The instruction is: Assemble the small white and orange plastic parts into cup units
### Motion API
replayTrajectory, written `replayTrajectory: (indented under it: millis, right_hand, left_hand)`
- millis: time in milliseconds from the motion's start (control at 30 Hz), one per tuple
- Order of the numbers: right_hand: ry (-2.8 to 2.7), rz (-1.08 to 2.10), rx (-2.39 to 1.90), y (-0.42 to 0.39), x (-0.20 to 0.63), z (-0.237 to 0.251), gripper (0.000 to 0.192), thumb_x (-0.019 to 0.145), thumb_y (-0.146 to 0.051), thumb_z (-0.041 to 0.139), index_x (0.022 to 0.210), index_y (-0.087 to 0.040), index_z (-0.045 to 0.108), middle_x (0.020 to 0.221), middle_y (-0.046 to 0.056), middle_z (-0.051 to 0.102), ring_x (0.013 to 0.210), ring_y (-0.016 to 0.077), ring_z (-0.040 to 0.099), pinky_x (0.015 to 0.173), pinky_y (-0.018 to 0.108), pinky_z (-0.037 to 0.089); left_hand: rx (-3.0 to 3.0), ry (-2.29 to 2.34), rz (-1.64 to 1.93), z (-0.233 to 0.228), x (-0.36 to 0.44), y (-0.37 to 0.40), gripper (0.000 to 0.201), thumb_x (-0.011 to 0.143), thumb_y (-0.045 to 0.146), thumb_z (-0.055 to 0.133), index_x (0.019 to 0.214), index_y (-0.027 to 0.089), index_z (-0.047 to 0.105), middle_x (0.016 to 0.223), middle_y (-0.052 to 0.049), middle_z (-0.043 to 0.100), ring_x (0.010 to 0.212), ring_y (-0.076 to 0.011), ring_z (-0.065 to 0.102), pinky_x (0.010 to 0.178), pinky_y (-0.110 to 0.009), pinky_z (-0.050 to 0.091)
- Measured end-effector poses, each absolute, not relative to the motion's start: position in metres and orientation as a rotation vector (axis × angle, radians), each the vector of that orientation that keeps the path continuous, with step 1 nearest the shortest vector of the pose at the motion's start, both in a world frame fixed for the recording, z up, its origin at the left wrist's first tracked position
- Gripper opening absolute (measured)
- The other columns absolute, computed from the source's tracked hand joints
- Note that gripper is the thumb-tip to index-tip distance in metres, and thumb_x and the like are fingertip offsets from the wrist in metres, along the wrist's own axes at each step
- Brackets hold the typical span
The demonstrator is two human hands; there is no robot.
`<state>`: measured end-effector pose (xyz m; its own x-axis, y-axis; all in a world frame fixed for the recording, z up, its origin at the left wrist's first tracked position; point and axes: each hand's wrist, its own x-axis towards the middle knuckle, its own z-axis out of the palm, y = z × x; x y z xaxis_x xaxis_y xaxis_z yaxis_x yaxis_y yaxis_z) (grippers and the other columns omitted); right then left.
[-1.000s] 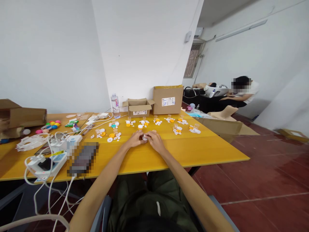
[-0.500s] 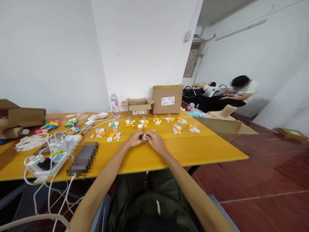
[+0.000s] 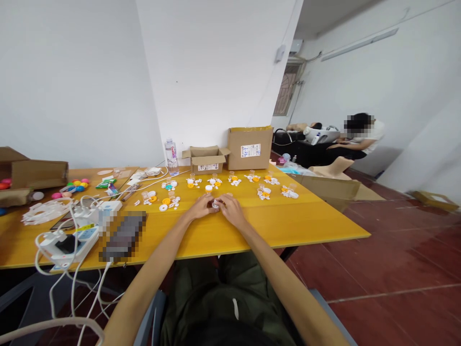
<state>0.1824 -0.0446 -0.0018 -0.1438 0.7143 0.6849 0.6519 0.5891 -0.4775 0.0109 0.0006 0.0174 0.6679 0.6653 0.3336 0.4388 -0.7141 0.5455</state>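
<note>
Over the yellow table (image 3: 288, 226), my left hand (image 3: 202, 206) and my right hand (image 3: 231, 209) meet with bent fingers. Between their fingertips they pinch a small white round plastic part (image 3: 215, 204), with something clear around its lower edge. The fingers cover much of it, so its exact kind does not show. Just beyond the hands sits a white and orange round piece (image 3: 209, 189). Left of them lies a group with an orange ring (image 3: 166, 201), a white ring (image 3: 163, 208) and small white bits.
Several similar groups with clear cups (image 3: 292, 187) lie across the table. Behind stand a bottle (image 3: 172, 156), a small open carton (image 3: 207, 160) and a larger carton (image 3: 249, 148). Power strips (image 3: 86, 235), cables and a phone (image 3: 124, 235) occupy the left. A person (image 3: 360, 132) sits at right.
My hands stay almost still around the white part. In the carton at the far left, a skin-coloured shape is gone and red balls now show.
</note>
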Motion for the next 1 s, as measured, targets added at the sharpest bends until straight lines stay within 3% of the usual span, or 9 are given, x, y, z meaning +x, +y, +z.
replayTrajectory:
  millis: [300,733,1000]
  right_hand:
    - [-1.863,0.150,-1.053,-0.0435,0.1831,-0.0012,0.017,0.092,-0.018,0.054,0.088,-0.025,0.069,0.092,0.004,0.073,0.085,0.0207,0.065,0.077,0.031,0.048]
    - [-1.849,0.152,-1.086,-0.0443,0.1826,0.0002,0.014,0.091,-0.020,0.057,0.083,-0.026,0.067,0.089,0.003,0.072,0.084,0.0207,0.063,0.075,0.031,0.048]
    - [-1.797,0.086,-1.143,-0.0480,0.1786,0.0041,0.014,0.092,-0.030,0.058,0.082,-0.027,0.068,0.086,0.003,0.072,0.081,0.0211,0.064,0.073,0.031,0.048]
  left_hand:
    - [2.462,0.844,0.725,0.0149,0.0102,0.0034,0.015,0.083,0.033,0.066,0.088,0.019,0.065,0.090,-0.003,0.059,0.092,-0.0220,0.053,0.089,-0.036,0.044]
    - [2.460,0.816,0.736,0.0170,0.0096,0.0036,0.014,0.083,0.032,0.066,0.081,0.018,0.064,0.086,-0.002,0.056,0.088,-0.0209,0.053,0.086,-0.035,0.043]
    - [2.462,0.845,0.732,0.0189,0.0109,0.0020,0.014,0.083,0.032,0.065,0.086,0.019,0.063,0.086,-0.002,0.057,0.086,-0.0206,0.053,0.085,-0.034,0.044]
